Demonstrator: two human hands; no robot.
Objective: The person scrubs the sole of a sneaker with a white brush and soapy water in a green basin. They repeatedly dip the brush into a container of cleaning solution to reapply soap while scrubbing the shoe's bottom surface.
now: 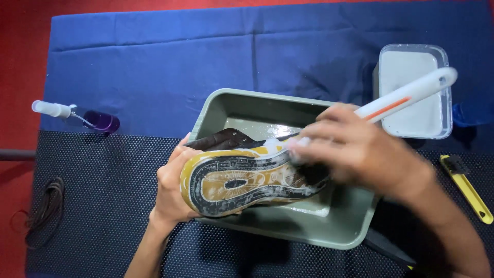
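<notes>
Shoe (pixel 247 180) sole-up over grey-green tray (pixel 339 226), heel clamped in left hand (pixel 172 185). Right hand (pixel 355 149) closed around white brush handle (pixel 406 95), pressing on sole. Nearby: clear tub (pixel 442 123) of white liquid, yellow brush (pixel 468 188), purple spray bottle (pixel 98 122) on blue cloth (pixel 154 62).

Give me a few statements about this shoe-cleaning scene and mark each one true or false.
1. The left hand holds the shoe sole up. True.
2. The right hand grips a white brush. True.
3. The shoe is over a red basin. False: the basin is grey-green.
4. The purple bottle stands upright. False: it lies on its side on the blue cloth.
5. A yellow brush lies at the right edge. True.
6. The clear tub sits left of the basin. False: it is to its right.
</notes>
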